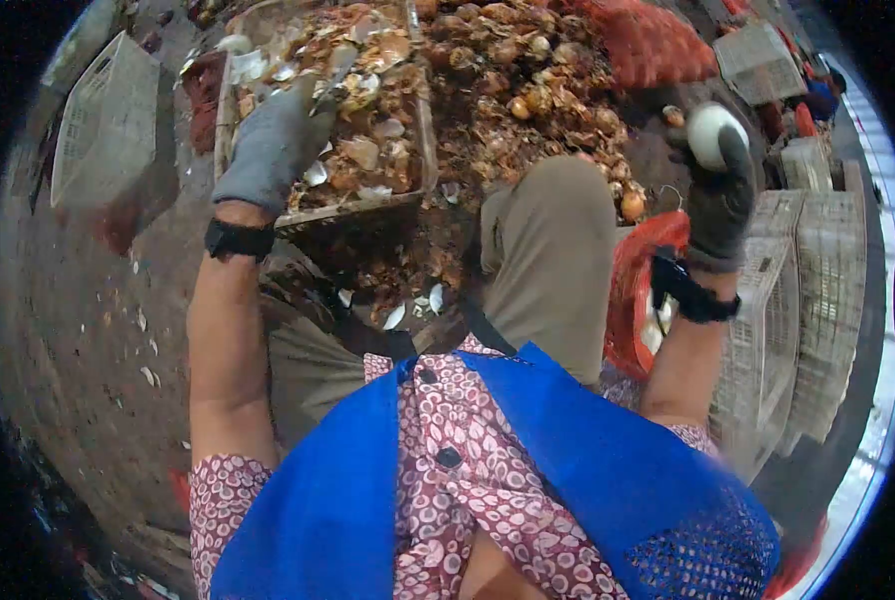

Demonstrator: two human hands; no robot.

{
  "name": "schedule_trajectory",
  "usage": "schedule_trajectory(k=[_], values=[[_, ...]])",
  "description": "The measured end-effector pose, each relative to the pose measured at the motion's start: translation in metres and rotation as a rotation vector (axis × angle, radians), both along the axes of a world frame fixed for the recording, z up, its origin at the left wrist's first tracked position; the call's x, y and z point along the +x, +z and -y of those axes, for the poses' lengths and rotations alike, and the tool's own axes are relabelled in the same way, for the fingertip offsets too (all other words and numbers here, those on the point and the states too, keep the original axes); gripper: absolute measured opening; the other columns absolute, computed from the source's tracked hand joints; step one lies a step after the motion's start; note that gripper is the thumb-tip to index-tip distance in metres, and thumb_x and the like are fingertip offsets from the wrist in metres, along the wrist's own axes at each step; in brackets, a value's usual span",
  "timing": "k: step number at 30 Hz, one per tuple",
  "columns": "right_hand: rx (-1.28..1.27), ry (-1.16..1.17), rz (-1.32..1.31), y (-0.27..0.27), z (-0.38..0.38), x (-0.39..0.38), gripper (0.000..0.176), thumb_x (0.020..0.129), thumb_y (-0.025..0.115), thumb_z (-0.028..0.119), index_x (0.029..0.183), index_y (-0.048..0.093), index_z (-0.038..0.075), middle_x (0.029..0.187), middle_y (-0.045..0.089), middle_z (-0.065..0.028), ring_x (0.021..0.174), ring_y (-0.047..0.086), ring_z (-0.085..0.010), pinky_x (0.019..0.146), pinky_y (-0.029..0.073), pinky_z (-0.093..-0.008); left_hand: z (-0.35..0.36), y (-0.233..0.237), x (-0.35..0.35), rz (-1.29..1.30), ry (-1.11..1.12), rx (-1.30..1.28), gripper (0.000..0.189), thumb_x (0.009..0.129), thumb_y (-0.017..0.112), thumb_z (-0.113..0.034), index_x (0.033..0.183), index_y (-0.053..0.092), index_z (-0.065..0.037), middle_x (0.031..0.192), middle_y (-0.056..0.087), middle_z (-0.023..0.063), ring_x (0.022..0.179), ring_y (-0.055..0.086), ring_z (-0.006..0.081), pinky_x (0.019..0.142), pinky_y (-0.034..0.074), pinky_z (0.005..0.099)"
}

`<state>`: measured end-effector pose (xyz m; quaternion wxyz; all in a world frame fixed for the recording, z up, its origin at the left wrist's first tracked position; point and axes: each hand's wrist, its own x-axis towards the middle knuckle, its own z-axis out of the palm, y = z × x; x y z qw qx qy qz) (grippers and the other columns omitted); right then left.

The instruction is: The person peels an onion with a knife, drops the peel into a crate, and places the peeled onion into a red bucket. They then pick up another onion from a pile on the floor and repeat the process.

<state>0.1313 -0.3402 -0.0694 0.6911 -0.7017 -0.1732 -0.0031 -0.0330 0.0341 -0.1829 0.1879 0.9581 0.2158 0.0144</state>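
Observation:
My right hand (pixel 726 195), in a dark grey glove, is closed around a large white peeled onion (pixel 716 137), held up at the right. Below that wrist is a red mesh bag (pixel 628 300) with pale, round things inside. My left hand (pixel 273 145), in a lighter grey glove, is over the left side of a crate (pixel 358 208) full of onion skins and scraps (pixel 368 155). Its fingers look closed and are blurred. A greyish, blade-like shape shows just past the fingertips, but I cannot make out what it is.
A heap of unpeeled onions (pixel 538 95) and loose skins lies ahead, beside a full red mesh sack (pixel 658 45). Pale plastic crates stand at left (pixel 108 125), far right (pixel 758 62) and near right (pixel 768 320). Bits of peel litter the floor (pixel 98 330).

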Motion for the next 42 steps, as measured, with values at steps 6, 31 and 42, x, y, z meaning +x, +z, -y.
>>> schedule_trajectory(k=[6,31,42], values=[[-1.663,-0.292,-0.094,0.003,0.213,-0.05,0.057,0.079,0.065,0.04,0.121,0.054,0.002,0.109,0.063,-0.0203,0.102,0.061,-0.0355,0.087,0.047,-0.0411,0.001,-0.003,-0.021,0.115,-0.101,0.123,0.032,0.089,0.056,-0.031,0.105,0.053,-0.003,0.086,0.065,0.0239,0.085,0.062,0.042,0.072,0.048,0.051],[-1.494,-0.033,-0.356,-0.403,0.098,0.201,0.053,0.08,0.061,0.035,0.122,0.058,0.002,0.122,0.059,-0.0199,0.109,0.058,-0.0358,0.093,0.045,-0.0399,0.049,0.013,0.023,-0.049,-0.105,0.027,0.038,0.089,0.061,-0.01,0.126,0.054,-0.009,0.104,0.065,0.0163,0.091,0.067,0.0281,0.073,0.053,0.0356],[-0.261,0.248,-0.781,-0.33,0.001,0.126,0.035,0.077,0.072,0.033,0.098,0.068,0.006,0.091,0.067,-0.0061,0.082,0.065,-0.0187,0.066,0.054,-0.0331,0.051,0.015,0.042,0.022,-0.167,0.067,0.052,0.08,0.063,-0.001,0.129,0.052,-0.011,0.113,0.062,0.0168,0.102,0.063,0.0324,0.08,0.053,0.0384]])
